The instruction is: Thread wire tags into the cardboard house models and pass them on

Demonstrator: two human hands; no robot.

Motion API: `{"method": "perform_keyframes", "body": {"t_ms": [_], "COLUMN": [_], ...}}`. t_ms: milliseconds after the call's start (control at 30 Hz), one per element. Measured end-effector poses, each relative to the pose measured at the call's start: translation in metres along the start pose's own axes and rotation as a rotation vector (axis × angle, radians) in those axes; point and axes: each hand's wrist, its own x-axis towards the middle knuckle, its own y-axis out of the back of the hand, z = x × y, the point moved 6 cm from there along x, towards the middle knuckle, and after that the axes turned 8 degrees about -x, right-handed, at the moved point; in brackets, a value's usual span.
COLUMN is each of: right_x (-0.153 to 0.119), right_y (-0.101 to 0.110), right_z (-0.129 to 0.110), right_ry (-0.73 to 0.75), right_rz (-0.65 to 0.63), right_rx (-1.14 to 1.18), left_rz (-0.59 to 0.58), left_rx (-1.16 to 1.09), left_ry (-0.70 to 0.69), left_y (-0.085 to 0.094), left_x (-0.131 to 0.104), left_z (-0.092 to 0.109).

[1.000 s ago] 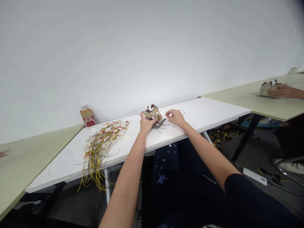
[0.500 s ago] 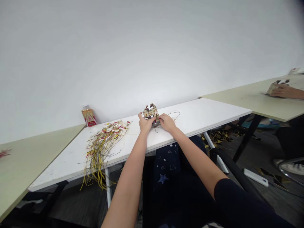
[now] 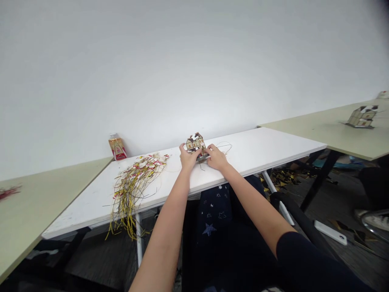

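A small model house point(image 3: 196, 142) with cream walls and brown roof edges stands upright on the white table point(image 3: 261, 144). My left hand point(image 3: 188, 157) is closed around its left front side, thumb across the front. At the house's lower right corner, the fingers of my right hand point(image 3: 216, 157) are pinched together; whatever small piece they hold is too small to make out. Thin dark wires point(image 3: 225, 146) trail from behind the house to the right.
A bundle of yellow and black wires point(image 3: 129, 202) with red-and-white striped pieces hangs over the table's front edge. A gold and red carton point(image 3: 117, 147) stands by the wall. Another model house point(image 3: 361, 117) sits on the right-hand table point(image 3: 328, 129). Gold scraps point(image 3: 281, 177) litter the floor.
The view has shifted slightly. My hands stay at the house, the right fingers still at its lower right. The other person's hand has left the house on the right-hand table.
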Motion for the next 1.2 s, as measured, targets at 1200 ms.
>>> {"method": "perform_keyframes", "body": {"t_ms": [1200], "right_x": [0.0037], "right_y": [-0.0022], "right_z": [0.0045], "right_ry": [0.03], "right_rz": [0.044], "right_rx": [-0.024], "left_rz": [-0.042], "left_rx": [-0.043], "left_ry": [-0.023], "left_y": [-0.0039], "left_x": [-0.0041], "left_z": [0.0075]}}
